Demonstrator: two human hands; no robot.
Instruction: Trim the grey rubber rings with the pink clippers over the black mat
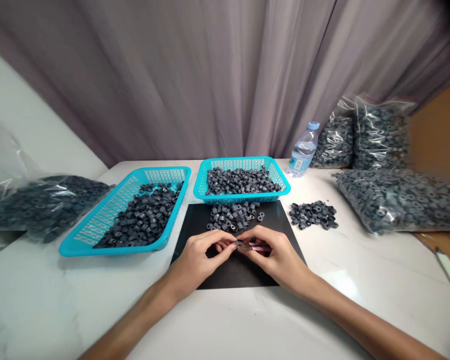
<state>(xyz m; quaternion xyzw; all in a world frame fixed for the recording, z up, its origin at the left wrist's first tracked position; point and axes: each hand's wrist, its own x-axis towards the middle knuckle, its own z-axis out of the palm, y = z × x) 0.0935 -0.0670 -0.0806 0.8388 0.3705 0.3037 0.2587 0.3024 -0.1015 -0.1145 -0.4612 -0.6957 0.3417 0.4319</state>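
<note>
Both hands meet over a black mat (225, 272). My right hand (275, 250) is closed around a slim tool (260, 247) with a pinkish handle and a shiny metal front end; its exact kind is not clear. The fingertips of my left hand (206, 252) are pinched together at the tool's tip, on a small dark piece that is mostly hidden. Just beyond the fingers lies a heap of short dark grey rings (230, 216). A smaller pile of similar dark rings (313, 215) rests on the white table to the right of the mat.
Two turquoise baskets of grey rings, a left basket (78, 248) and a back basket (242, 200), stand beyond the hands. A water bottle (303, 150) is at the back right. Filled plastic bags lie left (60, 200) and right (401, 200). A curtain (195, 75) hangs behind.
</note>
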